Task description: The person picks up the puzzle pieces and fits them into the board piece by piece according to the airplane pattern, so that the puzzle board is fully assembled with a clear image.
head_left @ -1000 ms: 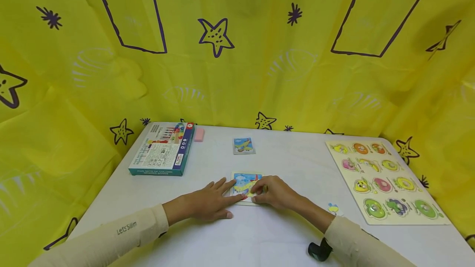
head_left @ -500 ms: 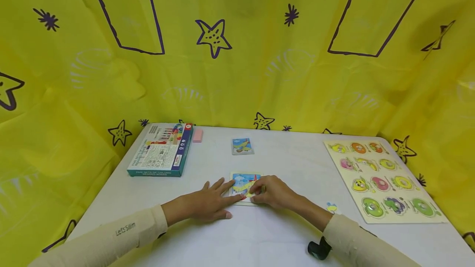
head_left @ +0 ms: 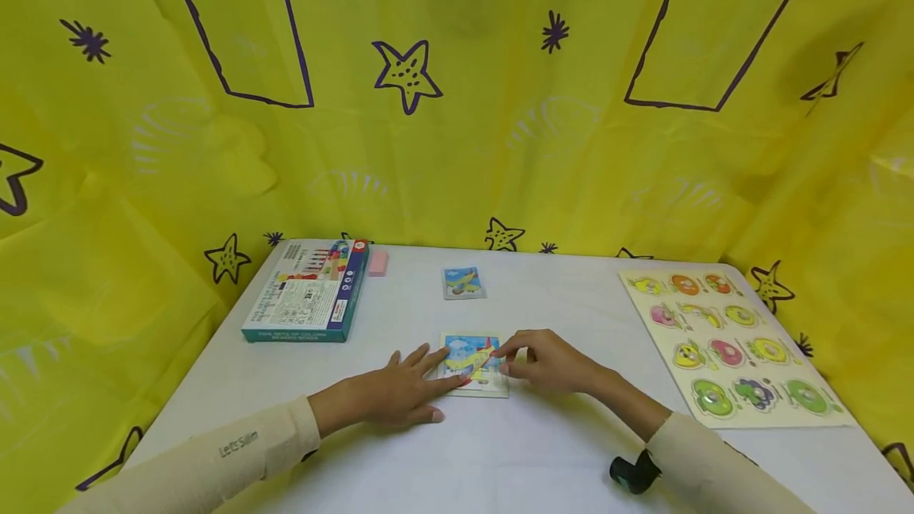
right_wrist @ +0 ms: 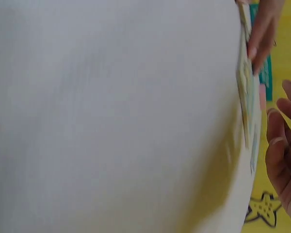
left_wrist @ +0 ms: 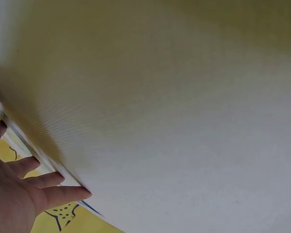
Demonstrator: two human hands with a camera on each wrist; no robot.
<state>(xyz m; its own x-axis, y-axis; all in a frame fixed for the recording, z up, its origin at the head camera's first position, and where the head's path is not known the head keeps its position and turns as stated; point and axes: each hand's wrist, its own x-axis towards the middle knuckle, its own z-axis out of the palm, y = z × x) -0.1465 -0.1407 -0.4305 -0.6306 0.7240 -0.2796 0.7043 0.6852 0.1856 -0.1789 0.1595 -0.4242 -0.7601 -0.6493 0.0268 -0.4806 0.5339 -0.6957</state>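
Note:
In the head view a small jigsaw puzzle (head_left: pixel 471 353), with a yellow airplane on blue sky in a pale frame, lies mid-table. My left hand (head_left: pixel 401 389) has its fingers spread, and two fingertips rest on the puzzle's left part. At the right side is my right hand (head_left: pixel 550 362), index finger bent toward the airplane's tail and thumb apart from it near the frame's right edge. The right wrist view shows the right hand (right_wrist: pixel 286 155) with loosely bent fingers and no piece between them. The left hand (left_wrist: pixel 19 194) appears with straight fingers in its own wrist view.
Behind the puzzle lies a small airplane picture card (head_left: pixel 464 282). A boxed set (head_left: pixel 307 289) and a pink block (head_left: pixel 378 263) sit at the back left. A fruit puzzle board (head_left: pixel 731 347) is on the right. A black object (head_left: pixel 634 473) shows by the right sleeve.
My right hand has shifted slightly right and its finger and thumb have parted, uncovering more of the puzzle's lower right. The loose piece by the right forearm is now hidden. The left hand stays put.

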